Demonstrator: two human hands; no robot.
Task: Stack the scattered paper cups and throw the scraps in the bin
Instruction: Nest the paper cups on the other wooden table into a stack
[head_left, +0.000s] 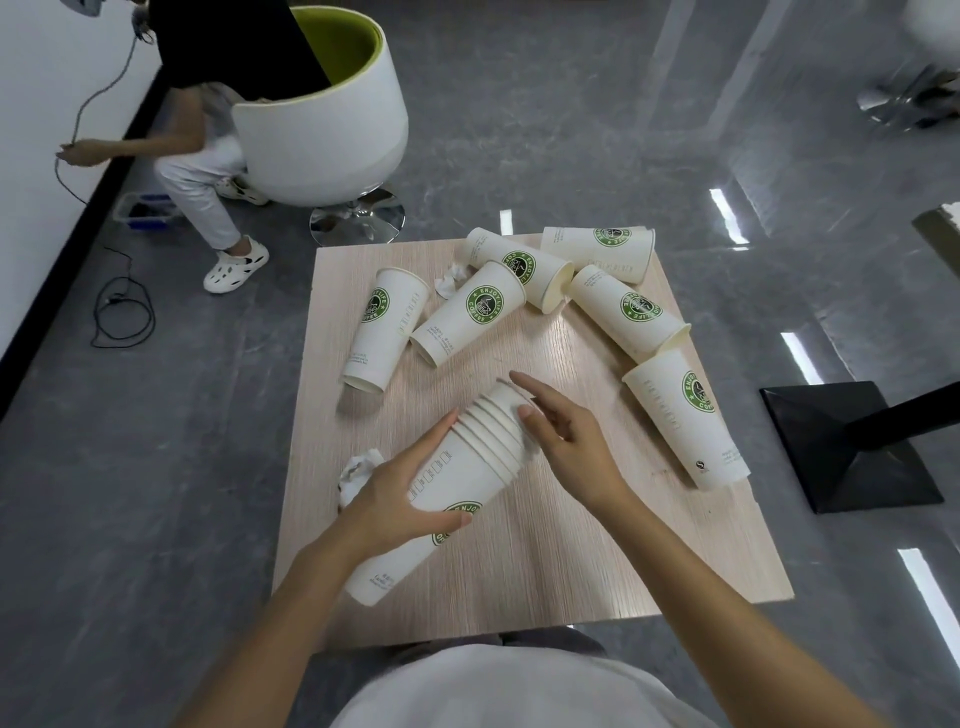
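Crumpled scrap (357, 474): we see it on the near left side of the counter (597, 545), just beside our left hand.
Left hand (402, 491): its grip is closed around the stack of nested paper cups (452, 488), with the fingers over the top and the thumb on the logo side.
Stack: it is tilted, the base pointing to us and the rims pointing away; we cannot tell if it touches the counter.
Right hand (563, 441): the fingers are spread and the grip is loose. The fingertips touch the rims of the stack, but they close on nothing.
Loose cups: six lie on their sides on the far and right part of the counter. The leftmost cup (385, 327) is at the far left, the next cup (470, 318) just beside it, and one long cup (688, 426) lies near the right edge.
Small scrap (450, 280): it lies between the far cups.
Beyond the counter: a white round chair (332, 130) stands on the grey floor (156, 493), with another person beside it.
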